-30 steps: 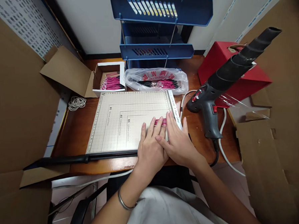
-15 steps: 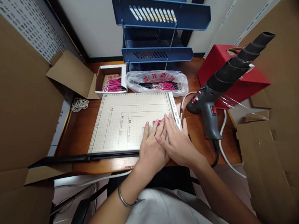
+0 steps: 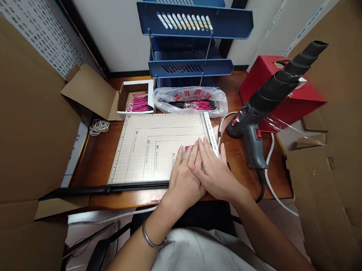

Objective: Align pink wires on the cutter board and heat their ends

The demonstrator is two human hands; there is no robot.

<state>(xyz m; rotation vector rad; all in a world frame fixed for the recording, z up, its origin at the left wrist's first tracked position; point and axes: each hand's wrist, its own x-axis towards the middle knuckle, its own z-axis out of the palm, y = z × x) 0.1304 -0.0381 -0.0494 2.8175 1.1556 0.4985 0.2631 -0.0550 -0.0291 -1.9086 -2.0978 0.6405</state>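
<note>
My left hand (image 3: 185,175) lies flat with fingers stretched out over the right part of a paper cutter (image 3: 142,153). Under its fingertips a few thin pink pieces (image 3: 187,148) show, looking like short heat-shrink-covered wires; most of them are hidden. My right hand (image 3: 216,172) overlaps its edge, fingers straight and close together, thumb across the back of the left hand. Its little finger lies near the cutter's white ruler strip (image 3: 210,134). At the lower left extends the black cutter handle (image 3: 83,191).
Behind the cutter are an open box (image 3: 134,84) of pink pieces and a plastic bag (image 3: 220,99) with black and pink ones. A heat gun (image 3: 253,123) stands at right before a red box (image 3: 309,100). Blue trays (image 3: 195,68) rise behind. A string coil (image 3: 98,127) lies left.
The fingers of my left hand have closed up slightly, and less of the pink pieces shows. Both hands stay at nearly the same place; the view has shifted a little.
</note>
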